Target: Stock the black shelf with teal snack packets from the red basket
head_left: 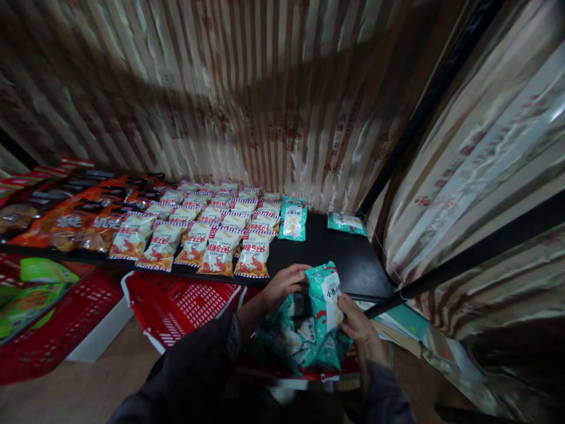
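Head view, taken from left to right: orange bags [79, 227] crowd the black shelf [318, 250], then rows of white-and-orange packets [220, 250] with striped edges. Below them sits a red basket [180, 309] with a perforated wall. Just right of it, the person's left hand [285, 287] reaches across with fingers loosely curved, their tips at the upper left edge of a teal packet [326, 297]; from where I stand I can't tell whether they grip it. That packet is held roughly upright in front of the shelf's near edge, tilted slightly, its front marked by a white panel with dark lettering and red patches. More teal packets [289, 341] lie heaped below and behind it. On its right side, the right hand [359, 324] has its fingers closed around the edge. Two matching packets, one upper middle [293, 221], one farther right [346, 222], are on the shelf, well apart.
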### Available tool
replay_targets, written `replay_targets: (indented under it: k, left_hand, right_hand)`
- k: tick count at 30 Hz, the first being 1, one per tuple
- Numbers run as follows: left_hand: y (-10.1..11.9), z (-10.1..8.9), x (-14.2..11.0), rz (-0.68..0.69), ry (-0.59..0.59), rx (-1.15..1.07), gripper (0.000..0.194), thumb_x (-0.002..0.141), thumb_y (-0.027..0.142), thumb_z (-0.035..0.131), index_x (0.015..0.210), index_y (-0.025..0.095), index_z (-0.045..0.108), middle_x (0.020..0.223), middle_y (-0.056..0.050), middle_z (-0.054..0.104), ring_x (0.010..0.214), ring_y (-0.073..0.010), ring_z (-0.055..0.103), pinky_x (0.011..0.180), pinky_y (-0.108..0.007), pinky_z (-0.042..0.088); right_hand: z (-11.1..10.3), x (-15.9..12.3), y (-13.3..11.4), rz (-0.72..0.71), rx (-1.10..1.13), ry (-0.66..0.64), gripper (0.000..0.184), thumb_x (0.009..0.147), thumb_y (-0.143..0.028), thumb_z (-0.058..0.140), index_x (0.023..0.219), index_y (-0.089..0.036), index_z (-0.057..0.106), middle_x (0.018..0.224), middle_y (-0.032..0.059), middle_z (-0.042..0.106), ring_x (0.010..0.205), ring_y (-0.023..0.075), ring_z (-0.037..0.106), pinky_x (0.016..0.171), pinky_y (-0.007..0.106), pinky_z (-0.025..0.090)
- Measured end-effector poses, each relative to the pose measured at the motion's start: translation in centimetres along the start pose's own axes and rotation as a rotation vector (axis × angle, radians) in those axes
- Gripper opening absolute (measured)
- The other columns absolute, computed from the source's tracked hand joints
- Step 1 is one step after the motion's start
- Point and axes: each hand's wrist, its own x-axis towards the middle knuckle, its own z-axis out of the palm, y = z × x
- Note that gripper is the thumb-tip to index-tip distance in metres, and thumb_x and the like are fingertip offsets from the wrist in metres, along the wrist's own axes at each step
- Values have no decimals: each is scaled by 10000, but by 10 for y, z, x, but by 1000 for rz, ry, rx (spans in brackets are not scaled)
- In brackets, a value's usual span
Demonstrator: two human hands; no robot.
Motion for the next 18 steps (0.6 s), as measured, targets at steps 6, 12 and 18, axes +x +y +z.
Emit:
replay_targets:
  k: [6, 12, 18]
  left_hand:
    - [-8, 18, -2, 98, 79, 6, 625, 692, 528, 751, 1164, 159, 573, 1037, -89, 683, 929, -219, 641, 869, -347, 477]
    - [0, 23, 6, 157, 275, 108, 493, 738, 544, 689, 1040, 163, 603, 934, -56, 684, 841, -186, 632, 775, -290, 495]
    - [15, 17, 12, 227, 309, 162, 396, 767, 497, 634, 981, 164, 646, 920, -41, 696, 879, -193, 619, 793, -272, 481]
  right_hand:
    - [20, 8, -18, -52, 36, -65, 676, 541, -664, 793, 999, -183, 669, 905, 88, 742, 862, 278, 692, 750, 363, 535]
    - [35, 11, -28, -96, -13, -87, 723, 586, -644, 781, 1137, -199, 636, 1018, 87, 736, 939, 275, 683, 830, 380, 526]
    - [37, 8, -45, -154, -135, -93, 803, 640, -770, 645, 1198, -193, 616, 1008, 89, 728, 953, 262, 660, 809, 355, 512]
